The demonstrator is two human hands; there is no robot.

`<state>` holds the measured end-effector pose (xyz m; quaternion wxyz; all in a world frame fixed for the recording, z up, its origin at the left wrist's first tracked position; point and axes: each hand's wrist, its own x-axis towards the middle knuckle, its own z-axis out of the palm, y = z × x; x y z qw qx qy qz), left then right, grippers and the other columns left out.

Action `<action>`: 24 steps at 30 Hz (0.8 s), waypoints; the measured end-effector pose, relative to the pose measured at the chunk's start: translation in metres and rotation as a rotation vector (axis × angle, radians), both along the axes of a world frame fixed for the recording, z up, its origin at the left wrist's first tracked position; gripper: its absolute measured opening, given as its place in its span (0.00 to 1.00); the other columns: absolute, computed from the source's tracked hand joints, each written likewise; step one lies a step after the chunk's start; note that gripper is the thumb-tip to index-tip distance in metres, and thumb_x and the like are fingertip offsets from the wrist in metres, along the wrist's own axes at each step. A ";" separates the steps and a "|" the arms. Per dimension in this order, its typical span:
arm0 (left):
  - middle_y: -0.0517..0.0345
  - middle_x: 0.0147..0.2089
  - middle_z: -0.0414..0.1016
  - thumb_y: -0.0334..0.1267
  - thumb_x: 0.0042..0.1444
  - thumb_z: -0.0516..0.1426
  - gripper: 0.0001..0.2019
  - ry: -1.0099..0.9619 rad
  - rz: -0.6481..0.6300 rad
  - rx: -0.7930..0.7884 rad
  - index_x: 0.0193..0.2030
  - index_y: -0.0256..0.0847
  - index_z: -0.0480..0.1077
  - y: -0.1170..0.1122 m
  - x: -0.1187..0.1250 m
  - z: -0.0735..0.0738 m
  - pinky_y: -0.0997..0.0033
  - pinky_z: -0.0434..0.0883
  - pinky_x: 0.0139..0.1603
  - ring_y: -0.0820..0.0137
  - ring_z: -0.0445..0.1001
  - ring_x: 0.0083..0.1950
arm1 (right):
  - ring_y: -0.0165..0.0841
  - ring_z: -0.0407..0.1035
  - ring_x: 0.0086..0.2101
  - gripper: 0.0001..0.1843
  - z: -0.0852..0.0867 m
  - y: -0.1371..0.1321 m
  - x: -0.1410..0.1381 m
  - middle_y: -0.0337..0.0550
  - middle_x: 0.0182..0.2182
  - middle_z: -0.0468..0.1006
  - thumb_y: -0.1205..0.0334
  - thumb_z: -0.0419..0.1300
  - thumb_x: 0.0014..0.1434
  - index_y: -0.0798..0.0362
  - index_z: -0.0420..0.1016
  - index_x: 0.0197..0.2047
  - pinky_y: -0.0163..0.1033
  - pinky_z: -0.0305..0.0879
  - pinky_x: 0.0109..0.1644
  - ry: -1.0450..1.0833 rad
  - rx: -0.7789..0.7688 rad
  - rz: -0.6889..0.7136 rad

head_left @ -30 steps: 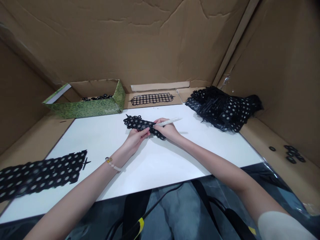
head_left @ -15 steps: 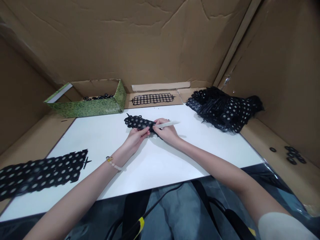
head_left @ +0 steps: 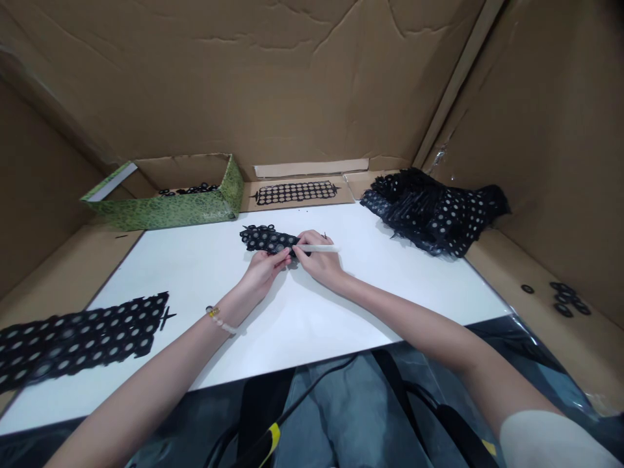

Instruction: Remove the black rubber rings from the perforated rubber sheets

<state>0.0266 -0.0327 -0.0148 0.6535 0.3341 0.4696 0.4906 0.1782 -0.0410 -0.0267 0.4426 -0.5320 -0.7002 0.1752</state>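
Observation:
Over the middle of the white tabletop [head_left: 292, 312], my left hand [head_left: 266, 272] pinches the near edge of a small black sheet of joined rings [head_left: 263, 239] between thumb and fingers. My right hand [head_left: 319, 261] is closed around a slim white pen-like tool [head_left: 322, 248], its tip at the sheet's right end close to my left thumb. Fingers cover that end, so I cannot tell what the tip touches. A longer black sheet with rows of holes [head_left: 92, 338] lies flat at the left, by my left forearm.
A green-sided box [head_left: 170, 213] with loose black rings stands at back left. Behind my hands, another ring sheet [head_left: 297, 192] lies on cardboard. A heap of black perforated sheets [head_left: 439, 214] sits at back right. Several loose rings [head_left: 569, 299] lie far right. Cardboard walls [head_left: 273, 84] enclose the table.
The white tool has swung to lie more level, its back end dropping slightly. Both hands keep their hold, and the whole view has shifted slightly.

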 end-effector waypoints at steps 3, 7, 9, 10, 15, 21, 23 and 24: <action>0.57 0.26 0.75 0.27 0.40 0.71 0.11 0.021 0.001 0.003 0.24 0.34 0.72 0.000 0.000 0.001 0.75 0.72 0.35 0.75 0.72 0.29 | 0.37 0.70 0.44 0.08 0.001 0.000 0.000 0.41 0.41 0.78 0.59 0.57 0.62 0.49 0.67 0.30 0.47 0.57 0.56 0.003 -0.007 0.006; 0.59 0.23 0.72 0.31 0.40 0.71 0.12 0.075 -0.012 0.015 0.23 0.35 0.70 0.000 0.000 0.001 0.75 0.65 0.28 0.76 0.68 0.26 | 0.37 0.71 0.44 0.08 0.001 -0.001 -0.001 0.41 0.41 0.78 0.59 0.57 0.62 0.49 0.67 0.30 0.47 0.57 0.56 0.027 -0.023 0.010; 0.60 0.22 0.70 0.31 0.40 0.71 0.13 0.086 -0.011 0.007 0.22 0.35 0.70 0.000 -0.001 0.002 0.76 0.61 0.25 0.77 0.66 0.24 | 0.37 0.71 0.44 0.08 0.001 0.000 0.000 0.41 0.41 0.78 0.59 0.57 0.62 0.49 0.67 0.30 0.46 0.58 0.56 0.038 -0.036 0.011; 0.60 0.21 0.69 0.31 0.40 0.71 0.13 0.084 -0.008 0.002 0.21 0.35 0.69 0.000 -0.001 0.002 0.76 0.60 0.24 0.77 0.65 0.24 | 0.37 0.71 0.44 0.08 0.001 0.001 0.000 0.41 0.41 0.78 0.59 0.57 0.62 0.49 0.68 0.30 0.46 0.58 0.56 0.045 -0.040 0.014; 0.62 0.21 0.67 0.32 0.40 0.71 0.15 0.050 0.005 0.004 0.21 0.37 0.67 -0.001 -0.002 0.002 0.75 0.63 0.26 0.76 0.64 0.24 | 0.35 0.71 0.44 0.08 -0.001 0.008 0.006 0.40 0.39 0.77 0.57 0.58 0.60 0.49 0.68 0.30 0.42 0.61 0.54 0.193 -0.057 0.143; 0.61 0.22 0.70 0.33 0.39 0.70 0.12 0.093 -0.013 0.107 0.25 0.36 0.70 0.003 -0.004 0.001 0.74 0.61 0.23 0.76 0.64 0.22 | 0.33 0.71 0.40 0.10 -0.005 0.012 0.011 0.39 0.40 0.79 0.55 0.58 0.56 0.50 0.66 0.28 0.38 0.65 0.47 0.414 -0.203 0.180; 0.60 0.22 0.70 0.34 0.38 0.70 0.12 0.125 -0.030 0.109 0.25 0.36 0.71 0.004 -0.006 0.001 0.74 0.61 0.22 0.76 0.65 0.22 | 0.33 0.72 0.40 0.09 -0.004 0.011 0.011 0.39 0.40 0.79 0.56 0.59 0.55 0.50 0.66 0.28 0.38 0.64 0.47 0.417 -0.210 0.168; 0.60 0.22 0.70 0.34 0.38 0.70 0.12 0.144 -0.038 0.106 0.25 0.36 0.71 0.005 -0.006 0.001 0.74 0.62 0.23 0.75 0.65 0.22 | 0.33 0.72 0.39 0.09 -0.004 0.011 0.011 0.39 0.39 0.79 0.56 0.59 0.55 0.50 0.67 0.28 0.38 0.64 0.47 0.411 -0.213 0.159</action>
